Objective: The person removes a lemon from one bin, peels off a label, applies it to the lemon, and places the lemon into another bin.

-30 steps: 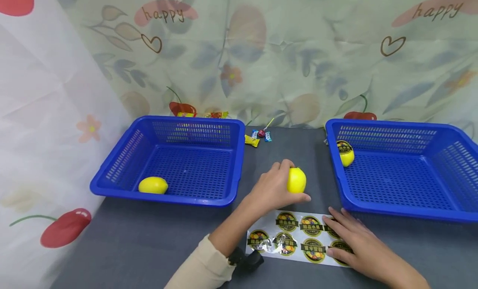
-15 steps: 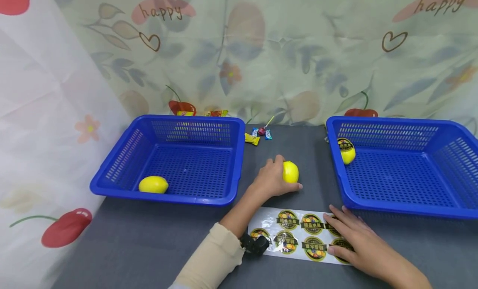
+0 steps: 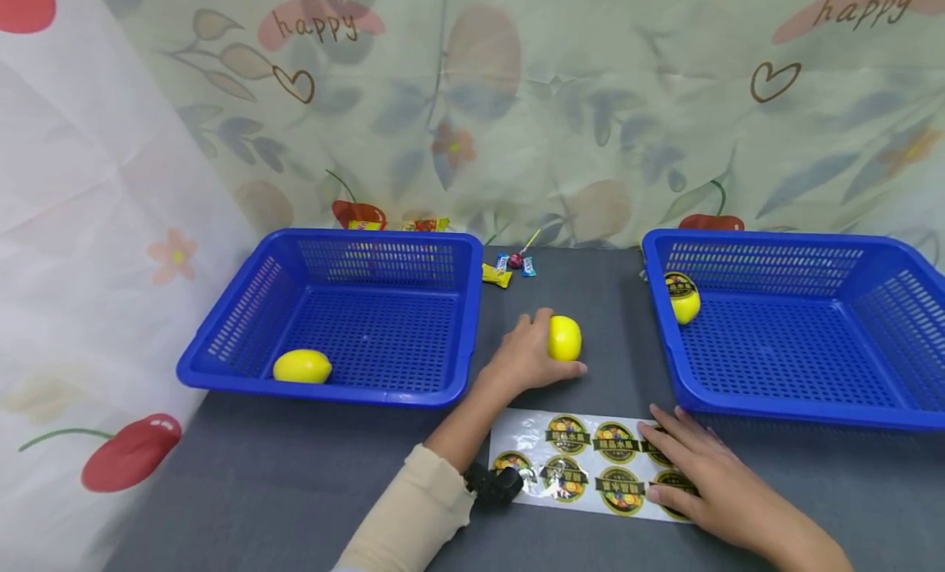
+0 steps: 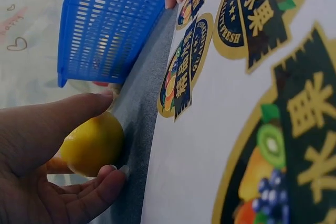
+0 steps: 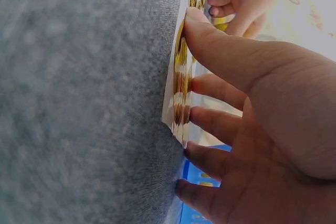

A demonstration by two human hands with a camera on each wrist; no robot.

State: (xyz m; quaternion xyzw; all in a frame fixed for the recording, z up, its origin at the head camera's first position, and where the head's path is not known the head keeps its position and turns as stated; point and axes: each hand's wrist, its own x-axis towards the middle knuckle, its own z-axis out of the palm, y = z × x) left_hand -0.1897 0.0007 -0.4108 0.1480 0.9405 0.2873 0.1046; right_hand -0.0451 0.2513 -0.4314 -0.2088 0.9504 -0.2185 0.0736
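Note:
My left hand point(image 3: 527, 354) holds a yellow lemon point(image 3: 565, 339) at the table surface, between the two baskets. In the left wrist view the thumb lies on one side of the lemon point(image 4: 97, 145) and the fingers curl along the other. Flat on the near table lies a white sheet of round black-and-gold fruit stickers point(image 3: 535, 424). My right hand point(image 3: 705, 482) rests with spread, fairly straight fingers on the sheet's right end, covering some stickers. Seen from the right wrist, its thumb and fingertips touch the sheet point(image 5: 181, 85).
The left blue basket point(image 3: 465, 326) contains one lemon point(image 3: 303, 366). In the right blue basket point(image 3: 797, 420), a lemon bearing a sticker point(image 3: 683, 299) leans at the left wall. Wrapped candies point(image 3: 497, 275) and a lollipop point(image 3: 515, 261) lie at the back, by the patterned curtain point(image 3: 561, 129).
My left hand has moved left and slightly farther back with the lemon, mostly in the first half second. The right hand stays on the sticker sheet.

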